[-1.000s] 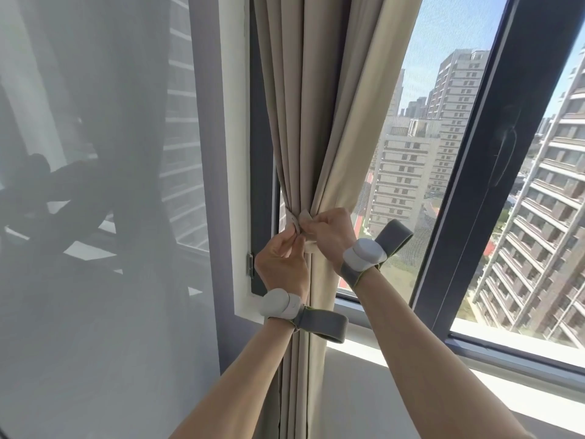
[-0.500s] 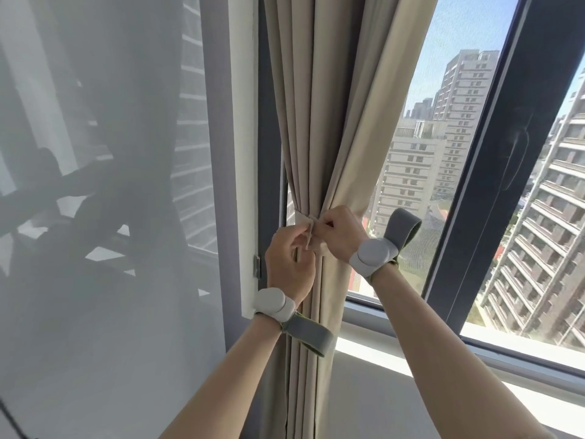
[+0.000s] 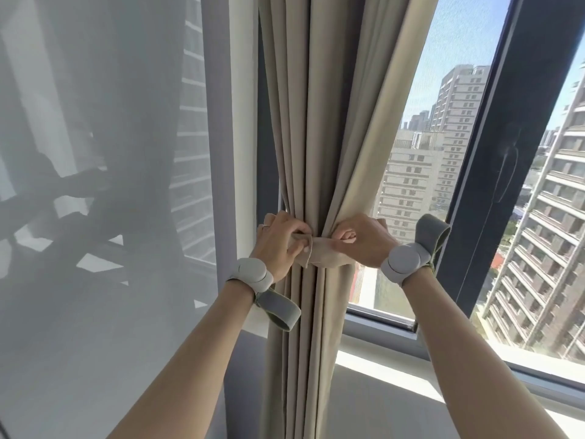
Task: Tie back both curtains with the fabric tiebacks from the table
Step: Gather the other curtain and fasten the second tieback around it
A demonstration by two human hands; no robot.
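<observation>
While the beige curtain (image 3: 316, 122) hangs gathered into a narrow bundle in front of the window frame (image 3: 493, 153), we hold the matching fabric tieback (image 3: 326, 251) drawn across its front at the pinched waist. Our left hand (image 3: 278, 242) sits at the left edge of the bundle, its fingers curled over one end of the strip, and a short loose corner hangs just below them. Our right hand (image 3: 364, 239) is at the right edge, clenched in a fist round the other end. The two hands are close together, with only the folds and the strip between them. Each wrist wears a grey band (image 3: 250, 275) with a round pale disc. High-rise buildings (image 3: 411, 191) show through the glass.
</observation>
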